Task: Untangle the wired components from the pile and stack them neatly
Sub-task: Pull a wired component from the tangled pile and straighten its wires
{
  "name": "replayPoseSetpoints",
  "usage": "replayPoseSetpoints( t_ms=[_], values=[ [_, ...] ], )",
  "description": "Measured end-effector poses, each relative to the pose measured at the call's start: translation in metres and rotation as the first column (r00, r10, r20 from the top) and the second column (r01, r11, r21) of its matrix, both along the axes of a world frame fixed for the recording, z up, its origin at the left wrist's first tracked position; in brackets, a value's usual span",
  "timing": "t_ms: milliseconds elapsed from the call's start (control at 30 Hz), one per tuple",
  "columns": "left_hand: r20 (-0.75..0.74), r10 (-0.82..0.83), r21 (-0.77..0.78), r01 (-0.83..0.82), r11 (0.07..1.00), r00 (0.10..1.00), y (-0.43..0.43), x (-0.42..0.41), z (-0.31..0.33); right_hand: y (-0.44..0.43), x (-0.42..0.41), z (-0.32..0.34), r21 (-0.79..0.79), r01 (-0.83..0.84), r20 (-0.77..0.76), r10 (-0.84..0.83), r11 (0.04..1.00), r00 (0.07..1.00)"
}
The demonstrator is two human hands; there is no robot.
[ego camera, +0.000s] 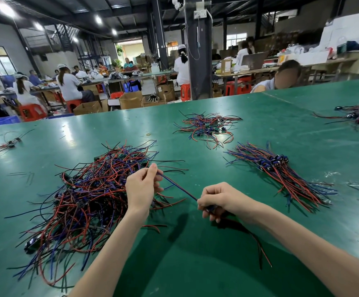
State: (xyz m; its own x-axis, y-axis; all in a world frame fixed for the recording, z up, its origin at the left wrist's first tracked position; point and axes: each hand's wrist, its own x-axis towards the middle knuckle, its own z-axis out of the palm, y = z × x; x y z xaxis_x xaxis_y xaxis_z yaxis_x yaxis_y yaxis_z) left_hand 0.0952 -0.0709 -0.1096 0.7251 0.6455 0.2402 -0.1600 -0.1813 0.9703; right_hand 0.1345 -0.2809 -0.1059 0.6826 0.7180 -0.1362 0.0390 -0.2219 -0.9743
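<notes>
Wire (pixel 178 188) is being pinched by left hand (pixel 141 187), gripped by right hand (pixel 219 200); best pulled slowly w/o snagging centre-left pile (pixel 88 189).

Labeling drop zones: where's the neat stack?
Head view, right of centre on the green table: neat stack beyond the right hand, nearer than the small tangle.

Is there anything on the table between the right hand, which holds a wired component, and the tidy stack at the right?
Nothing visible: only bare green table lies between the right hand, gripping the component, and the tidy stack. The left hand pinches its blue wire by the pile.
</notes>
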Motion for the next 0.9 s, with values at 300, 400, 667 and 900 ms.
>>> replayPoseSetpoints(
  t_ms=[300, 400, 667, 900],
  values=[
    [0.069, 0.018, -0.185, -0.005, 0.983, 0.997, 0.0, -0.002, 0.004, -0.006, 0.003, 0.001, 0.115, -0.216, -0.123, 0.23, 0.97, 0.966],
    [0.09, -0.028, -0.307, 0.054, 0.95, 0.996, -0.001, -0.003, 0.007, -0.006, 0.004, 0.0, 0.137, -0.188, -0.124, 0.205, 0.973, 0.971],
    [0.038, -0.286, -0.48, 0.269, 0.835, 0.957, -0.019, -0.004, 0.01, -0.004, 0.006, 0.001, 0.222, -0.018, -0.108, 0.043, 0.975, 0.993],
    [-0.104, -0.584, -0.315, 0.53, 0.787, 0.805, -0.05, -0.007, -0.006, 0.0, 0.009, 0.003, 0.27, 0.253, -0.04, -0.252, 0.929, 0.967]
  ],
)
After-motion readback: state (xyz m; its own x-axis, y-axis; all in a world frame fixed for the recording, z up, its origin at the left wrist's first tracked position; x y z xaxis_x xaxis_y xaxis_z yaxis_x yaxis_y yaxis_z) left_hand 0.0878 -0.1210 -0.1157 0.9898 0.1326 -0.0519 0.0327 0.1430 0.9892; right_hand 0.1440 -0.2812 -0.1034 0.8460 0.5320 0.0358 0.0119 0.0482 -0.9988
